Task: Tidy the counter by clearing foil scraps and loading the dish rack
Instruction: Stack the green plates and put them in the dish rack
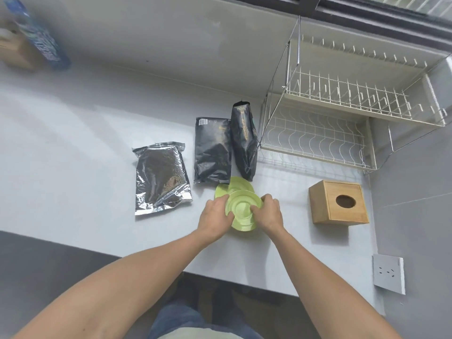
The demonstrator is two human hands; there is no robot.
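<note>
A light green plate (242,211) is held upside down between both hands, just above the grey counter (73,148). My left hand (214,217) grips its left rim and my right hand (269,214) grips its right rim. Part of a second green plate (232,188) shows behind and under it on the counter. A silver foil bag (161,177) lies flat to the left. Two black foil bags (212,150) (244,143) stand beside each other behind the plates. The two-tier wire dish rack (342,106) sits at the back right with nothing in it.
A wooden tissue box (340,204) stands on the counter right of my hands. A wall socket (389,272) is on the right wall. At the far left lean a blue bottle (36,35) and a brown box (14,52). The counter's front edge runs below my forearms.
</note>
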